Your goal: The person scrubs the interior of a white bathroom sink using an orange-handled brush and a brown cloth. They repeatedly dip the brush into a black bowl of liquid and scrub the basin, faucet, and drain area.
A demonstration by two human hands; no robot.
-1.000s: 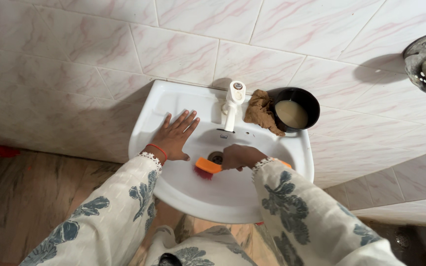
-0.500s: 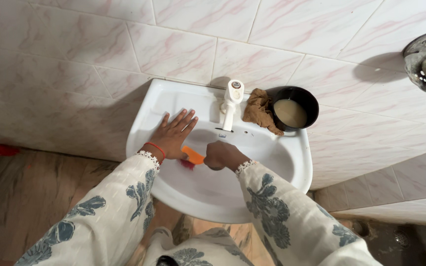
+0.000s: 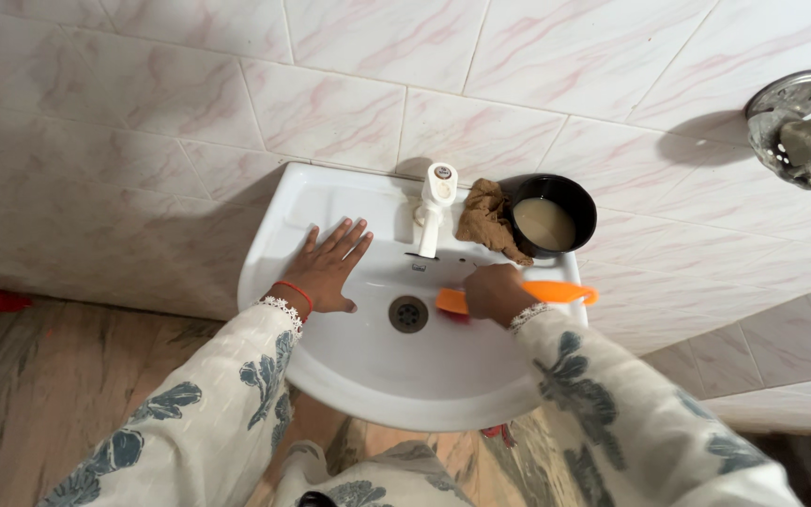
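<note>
Up on the back ledge there's a white tap point(image 3: 432, 214), with a crumpled brown rag point(image 3: 486, 220) just beside it, touching a black bowl point(image 3: 554, 215) of murky beige liquid. The wall is pink-veined marble tile point(image 3: 330, 84), and a metal soap dish point(image 3: 788, 117) holding a greyish lump hangs at far right. Floor point(image 3: 39, 376) looks brownish.

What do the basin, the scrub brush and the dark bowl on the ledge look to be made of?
Basin: glazed white ceramic, judging by its smooth sheen. Scrub brush in the right hand: orange moulded plastic, matte; bristles look reddish, likely synthetic. Dark bowl: glossy black, plastic or glazed ware; cannot tell which.
</note>
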